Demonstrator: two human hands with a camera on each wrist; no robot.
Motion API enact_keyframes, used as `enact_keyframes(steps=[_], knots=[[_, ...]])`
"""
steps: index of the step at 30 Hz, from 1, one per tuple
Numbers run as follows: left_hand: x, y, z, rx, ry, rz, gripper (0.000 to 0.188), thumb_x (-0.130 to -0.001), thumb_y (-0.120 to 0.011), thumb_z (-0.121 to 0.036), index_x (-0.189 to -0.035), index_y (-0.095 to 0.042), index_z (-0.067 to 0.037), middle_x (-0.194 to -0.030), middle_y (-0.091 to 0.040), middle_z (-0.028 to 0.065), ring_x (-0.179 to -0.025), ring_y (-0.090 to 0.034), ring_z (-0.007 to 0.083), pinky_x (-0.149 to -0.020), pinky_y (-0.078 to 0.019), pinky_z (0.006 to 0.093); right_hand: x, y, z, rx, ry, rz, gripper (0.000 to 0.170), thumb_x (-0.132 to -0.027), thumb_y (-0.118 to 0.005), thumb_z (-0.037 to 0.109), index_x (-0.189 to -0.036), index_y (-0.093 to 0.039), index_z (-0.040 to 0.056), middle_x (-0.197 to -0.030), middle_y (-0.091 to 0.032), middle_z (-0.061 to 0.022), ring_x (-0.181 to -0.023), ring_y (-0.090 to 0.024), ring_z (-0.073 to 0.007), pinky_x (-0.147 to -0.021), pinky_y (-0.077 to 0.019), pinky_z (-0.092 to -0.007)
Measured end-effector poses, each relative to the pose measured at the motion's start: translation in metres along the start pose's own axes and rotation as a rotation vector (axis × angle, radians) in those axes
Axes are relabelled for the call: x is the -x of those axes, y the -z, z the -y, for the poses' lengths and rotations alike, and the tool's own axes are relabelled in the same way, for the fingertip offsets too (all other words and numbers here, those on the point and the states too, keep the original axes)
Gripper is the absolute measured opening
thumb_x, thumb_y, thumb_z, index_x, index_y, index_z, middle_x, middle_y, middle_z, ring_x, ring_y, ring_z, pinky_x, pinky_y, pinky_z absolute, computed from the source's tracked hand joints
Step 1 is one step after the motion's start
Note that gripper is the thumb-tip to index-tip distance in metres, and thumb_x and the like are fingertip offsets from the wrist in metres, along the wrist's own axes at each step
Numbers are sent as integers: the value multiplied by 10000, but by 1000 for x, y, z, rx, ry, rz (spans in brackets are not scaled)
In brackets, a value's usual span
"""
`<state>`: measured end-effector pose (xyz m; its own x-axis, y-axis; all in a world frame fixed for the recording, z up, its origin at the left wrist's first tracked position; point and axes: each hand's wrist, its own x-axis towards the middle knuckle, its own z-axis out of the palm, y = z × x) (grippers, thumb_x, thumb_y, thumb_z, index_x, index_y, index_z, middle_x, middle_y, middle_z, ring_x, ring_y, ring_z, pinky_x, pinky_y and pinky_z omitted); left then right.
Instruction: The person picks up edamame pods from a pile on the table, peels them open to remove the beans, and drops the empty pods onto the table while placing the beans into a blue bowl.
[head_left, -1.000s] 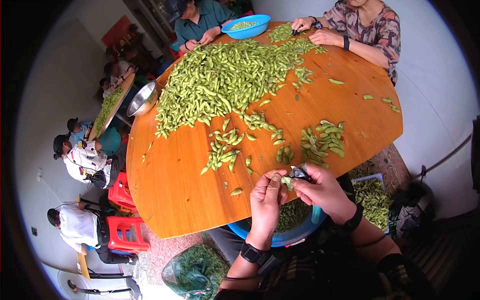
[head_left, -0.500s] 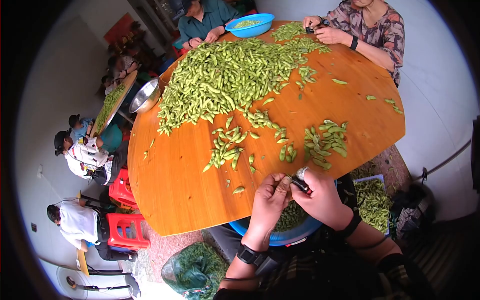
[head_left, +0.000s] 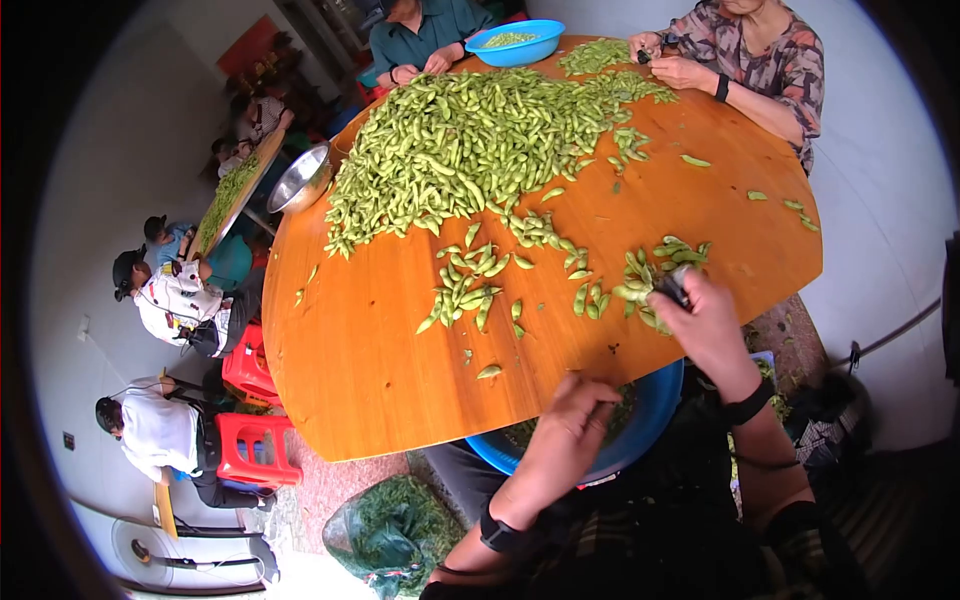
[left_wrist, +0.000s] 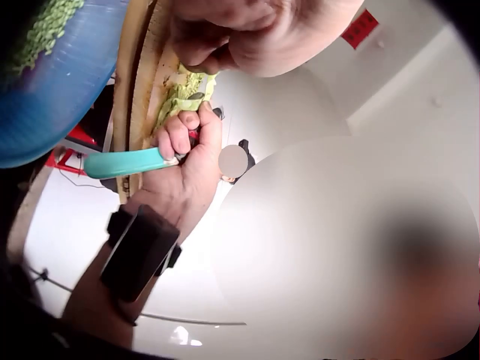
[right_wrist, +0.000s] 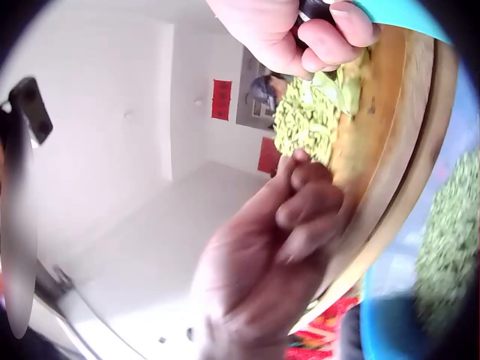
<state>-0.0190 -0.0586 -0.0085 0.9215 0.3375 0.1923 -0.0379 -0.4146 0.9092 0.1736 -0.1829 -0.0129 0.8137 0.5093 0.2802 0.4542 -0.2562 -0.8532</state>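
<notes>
My right hand has reached out over a small group of green soybean pods near the table's right edge, its fingertips right at the pods. It grips a teal-handled tool with a black part; the tool's working end is largely hidden by the fingers. My left hand hovers over the blue basin at the table's near edge. Its fingers are loosely bent, and in the right wrist view no pod shows between them. Small green pieces lie in the basin.
A big heap of pods covers the far part of the wooden table. Two people work opposite, near another blue basin. A steel bowl sits at the left edge; red stools and a green net bag are below.
My right hand has moved away from the left, forward and right to the small pod group, with the tool. My left hand has lowered toward the basin; the pod the hands held is out of sight.
</notes>
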Motion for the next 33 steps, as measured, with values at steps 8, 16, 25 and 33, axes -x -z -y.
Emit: enact_keyframes(steps=[8, 16, 25, 33], knots=[[5, 55, 13, -902, 0, -418, 209, -818, -627, -32, -1027, -627, -37, -1033, -563, 170, -890, -566, 378, -746, -497, 433, 4, 17, -2, 143, 297, -150, 122, -904, -565, 80, -908, -562, -42, -635, -504, -158, -518, -488, -221, -511, -391, -352], [-6, 43, 20, -343, -37, -377, 54, -898, -605, -23, -947, -626, -13, -887, -613, 141, -693, -598, 284, -653, -503, 350, 34, -8, 57, -423, -159, 569, 218, -953, -498, 36, -1150, -584, 3, -657, -551, 5, -499, -519, -52, -464, -426, -223], [-14, 12, 9, 387, 184, -247, 207, -963, -562, -36, -1153, -643, -29, -844, -566, -28, -638, -500, 24, -555, -418, 172, 34, -11, 67, -591, -421, 723, 229, -981, -510, 117, -1175, -592, 26, -733, -597, -1, -516, -532, -43, -453, -400, -191], [-18, 7, 11, 622, 232, -208, 214, -955, -574, -31, -1151, -657, -35, -869, -605, -14, -643, -520, 25, -564, -430, 171, 36, -8, 63, -665, -445, 706, 243, -973, -512, 88, -1193, -598, 33, -711, -565, 9, -500, -462, -29, -465, -372, -185]])
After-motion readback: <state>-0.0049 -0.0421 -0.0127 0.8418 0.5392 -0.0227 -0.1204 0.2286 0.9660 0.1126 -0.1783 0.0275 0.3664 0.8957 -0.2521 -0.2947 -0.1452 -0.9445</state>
